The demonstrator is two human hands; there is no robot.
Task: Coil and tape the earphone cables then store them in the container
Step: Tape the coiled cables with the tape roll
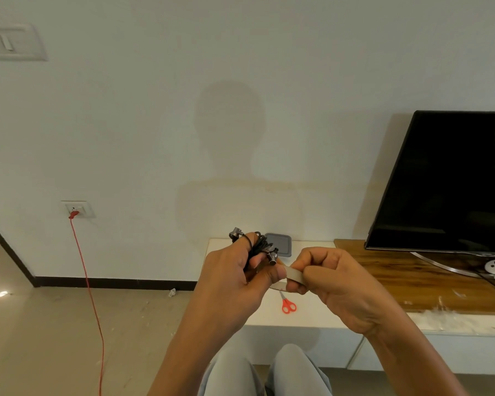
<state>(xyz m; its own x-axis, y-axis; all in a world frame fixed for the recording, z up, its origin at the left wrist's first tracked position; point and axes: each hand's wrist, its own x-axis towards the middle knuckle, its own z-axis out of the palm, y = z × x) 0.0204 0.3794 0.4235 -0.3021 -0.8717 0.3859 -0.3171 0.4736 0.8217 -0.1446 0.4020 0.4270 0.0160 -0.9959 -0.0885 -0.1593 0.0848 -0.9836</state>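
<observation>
Curled round a bundle of thin black earphone cable [259, 242], the left hand [229, 278] is gripping it tightly, with the loops lying over the fingers and small metallic earbuds poking out at the top and side. Just beside it, the right hand [332, 278] is pinching a flat, matte beige strip of tape [293, 275] between thumb and bent fingers; the strip's other end is reaching the left fingertips. Both hands are hovering above the near edge of a smooth white table [312, 315]. Behind the cable, close to the wall, a squarish container [280, 242] with a grey, round-cornered lid is sitting on that table. Red-handled scissors [288, 305] are lying flat below the hands, well apart from the container. To the right, a glossy black television [452, 181] is standing on a grained wooden top [412, 281], crowding that side, while bare white tabletop is showing around the scissors
</observation>
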